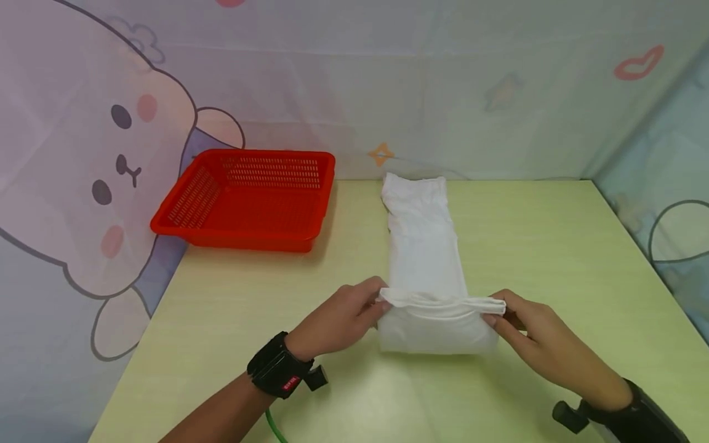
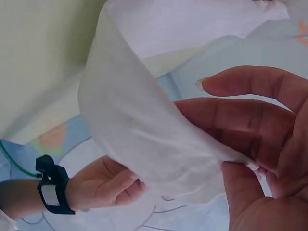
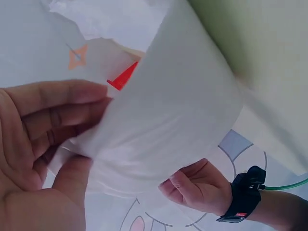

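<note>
A long, narrow folded white cloth (image 1: 423, 252) lies on the table, its slightly crumpled far end close to the back wall. The near end is lifted and folded back over itself, forming a raised loop. My left hand (image 1: 344, 315) pinches the left corner of that raised edge between thumb and fingers; in the left wrist view the thumb (image 2: 240, 185) presses the cloth from below. The opposite corner is held the same way by my right hand (image 1: 534, 335). In the right wrist view the cloth (image 3: 163, 110) stretches between both hands, hiding some of the right fingertips.
A red plastic basket (image 1: 244, 239) with slotted walls stands at the back left of the pale table (image 1: 554, 246). Behind it hangs a printed backdrop (image 1: 310, 80) with a cartoon bear. A green cable (image 1: 274, 426) runs beneath my left wrist, and both wrists wear black camera straps.
</note>
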Available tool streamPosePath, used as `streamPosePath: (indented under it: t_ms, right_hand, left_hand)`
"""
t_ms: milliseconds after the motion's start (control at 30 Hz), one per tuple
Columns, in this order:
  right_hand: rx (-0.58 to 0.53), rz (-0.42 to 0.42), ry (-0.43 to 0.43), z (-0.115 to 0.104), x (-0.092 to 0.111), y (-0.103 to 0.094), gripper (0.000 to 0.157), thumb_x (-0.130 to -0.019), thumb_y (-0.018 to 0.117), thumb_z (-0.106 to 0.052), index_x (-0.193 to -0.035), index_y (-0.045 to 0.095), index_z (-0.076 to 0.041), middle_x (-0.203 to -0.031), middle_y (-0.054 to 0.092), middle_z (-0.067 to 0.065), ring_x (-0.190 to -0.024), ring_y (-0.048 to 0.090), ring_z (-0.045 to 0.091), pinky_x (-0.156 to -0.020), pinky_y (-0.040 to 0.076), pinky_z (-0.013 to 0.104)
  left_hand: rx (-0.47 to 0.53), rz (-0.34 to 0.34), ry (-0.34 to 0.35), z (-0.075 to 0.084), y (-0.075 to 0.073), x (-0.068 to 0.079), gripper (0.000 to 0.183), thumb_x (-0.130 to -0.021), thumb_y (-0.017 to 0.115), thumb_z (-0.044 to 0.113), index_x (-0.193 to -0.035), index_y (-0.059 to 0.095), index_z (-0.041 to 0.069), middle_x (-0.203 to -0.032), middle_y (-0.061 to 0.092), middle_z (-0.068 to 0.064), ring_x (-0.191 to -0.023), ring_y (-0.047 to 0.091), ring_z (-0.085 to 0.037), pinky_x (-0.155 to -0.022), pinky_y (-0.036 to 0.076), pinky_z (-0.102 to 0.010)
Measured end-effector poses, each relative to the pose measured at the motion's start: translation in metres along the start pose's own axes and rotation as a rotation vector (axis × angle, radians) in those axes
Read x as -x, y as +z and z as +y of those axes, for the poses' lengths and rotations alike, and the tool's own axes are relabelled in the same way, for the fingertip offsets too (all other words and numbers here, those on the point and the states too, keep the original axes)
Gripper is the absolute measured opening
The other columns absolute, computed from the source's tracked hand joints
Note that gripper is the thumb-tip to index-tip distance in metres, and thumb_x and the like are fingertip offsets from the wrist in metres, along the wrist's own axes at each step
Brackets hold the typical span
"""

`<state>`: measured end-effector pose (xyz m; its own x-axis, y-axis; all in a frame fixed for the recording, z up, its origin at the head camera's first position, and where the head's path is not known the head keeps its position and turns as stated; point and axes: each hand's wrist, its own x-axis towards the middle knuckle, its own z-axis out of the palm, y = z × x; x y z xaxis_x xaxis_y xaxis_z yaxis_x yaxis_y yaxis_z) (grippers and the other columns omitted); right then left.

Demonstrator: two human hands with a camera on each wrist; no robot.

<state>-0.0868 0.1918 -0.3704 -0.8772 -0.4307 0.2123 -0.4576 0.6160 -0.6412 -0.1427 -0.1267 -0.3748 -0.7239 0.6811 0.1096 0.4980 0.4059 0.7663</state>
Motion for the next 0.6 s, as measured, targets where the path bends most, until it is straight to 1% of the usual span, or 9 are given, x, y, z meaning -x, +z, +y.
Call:
streamPosePath:
  t_ms: [100,167,200,300,400,467,500,600]
  right_hand:
    - [0.013,0.028,0.048,0.002,-0.010,-0.002,0.010,-0.093,0.050,-0.017,-0.102,0.050,-0.021,-0.070,0.050,-0.008,-0.054,0.045,0.005,-0.048,0.039,0.021]
    - [0.009,0.043,0.081,0.002,-0.017,-0.003,0.003,-0.093,0.050,-0.019,-0.096,0.049,-0.018,-0.063,0.042,-0.006,-0.049,0.037,0.005,-0.044,0.034,0.021]
    - [0.012,0.052,0.094,0.000,-0.020,-0.004,0.004,-0.093,0.050,-0.019,-0.092,0.047,-0.016,-0.059,0.038,-0.005,-0.047,0.034,0.006,-0.043,0.033,0.022]
    - [0.002,0.073,0.136,-0.011,-0.030,-0.007,0.016,-0.094,0.049,-0.019,-0.081,0.042,-0.012,-0.056,0.033,-0.002,-0.045,0.030,0.006,-0.042,0.031,0.023]
    - [-0.005,0.071,0.175,-0.019,-0.041,-0.012,0.021,-0.095,0.047,-0.021,-0.079,0.040,-0.010,-0.058,0.034,0.000,-0.048,0.031,0.008,-0.043,0.031,0.025]
    - [-0.022,0.054,0.199,-0.016,-0.049,-0.015,0.022,-0.095,0.047,-0.023,-0.079,0.040,-0.009,-0.060,0.036,0.003,-0.049,0.032,0.010,-0.045,0.031,0.025]
    - [-0.029,0.040,0.210,-0.011,-0.052,-0.016,0.023,-0.095,0.047,-0.024,-0.079,0.040,-0.009,-0.062,0.037,0.004,-0.050,0.034,0.012,-0.046,0.032,0.026]
    - [-0.068,-0.007,0.239,0.011,-0.063,-0.017,0.026,-0.094,0.048,-0.031,-0.080,0.042,-0.009,-0.066,0.042,0.007,-0.057,0.042,0.016,-0.051,0.037,0.027]
  left_hand:
    - [0.080,0.005,-0.063,-0.002,-0.003,-0.011,0.007,-0.094,0.047,0.031,-0.098,0.048,0.025,-0.072,0.056,0.002,-0.064,0.058,-0.011,-0.052,0.044,-0.026]
    - [0.124,0.010,-0.098,-0.003,-0.004,-0.017,0.008,-0.094,0.048,0.031,-0.098,0.048,0.024,-0.074,0.057,0.000,-0.068,0.061,-0.014,-0.056,0.047,-0.028]
    - [0.145,0.012,-0.113,-0.004,-0.005,-0.021,0.008,-0.093,0.048,0.031,-0.099,0.048,0.024,-0.076,0.058,-0.001,-0.069,0.061,-0.015,-0.058,0.049,-0.029]
    - [0.227,0.018,-0.146,-0.008,-0.006,-0.033,0.009,-0.094,0.048,0.028,-0.098,0.049,0.021,-0.079,0.060,-0.003,-0.072,0.061,-0.017,-0.064,0.051,-0.031]
    - [0.318,0.011,-0.188,-0.012,-0.009,-0.046,0.012,-0.093,0.049,0.027,-0.097,0.049,0.015,-0.082,0.061,-0.007,-0.075,0.062,-0.019,-0.065,0.052,-0.034]
    - [0.391,0.003,-0.232,-0.015,-0.012,-0.055,0.014,-0.093,0.051,0.026,-0.097,0.049,0.012,-0.085,0.061,-0.009,-0.077,0.062,-0.021,-0.065,0.052,-0.035]
    - [0.425,-0.001,-0.257,-0.017,-0.013,-0.059,0.015,-0.093,0.051,0.025,-0.096,0.050,0.011,-0.087,0.062,-0.009,-0.079,0.063,-0.021,-0.065,0.052,-0.036]
    - [0.498,-0.008,-0.320,-0.022,-0.016,-0.069,0.016,-0.092,0.052,0.025,-0.097,0.051,0.009,-0.093,0.061,-0.011,-0.082,0.063,-0.023,-0.065,0.052,-0.038]
